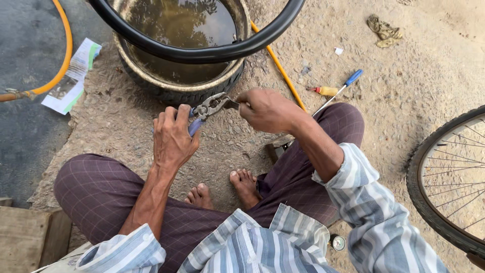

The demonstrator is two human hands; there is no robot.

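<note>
Gripping the pliers (209,107) by their blue handles, my left hand (173,135) is clenched; my right hand (265,108) at three o'clock pinches something small, probably stiff, at their metal nose.

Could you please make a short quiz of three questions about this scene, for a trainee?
1. True or false: the left hand grips the blue handles of the pliers.
2. Which thing lies on the ground beside the blue-handled screwdriver?
A. a hammer
B. a small yellow and red tool
C. a glass bottle
3. Fill in: the tyre basin in front of the person holds murky ____.

Key
1. True. The right hand pinches a small piece at the pliers' jaws.
2. B
3. water
</note>
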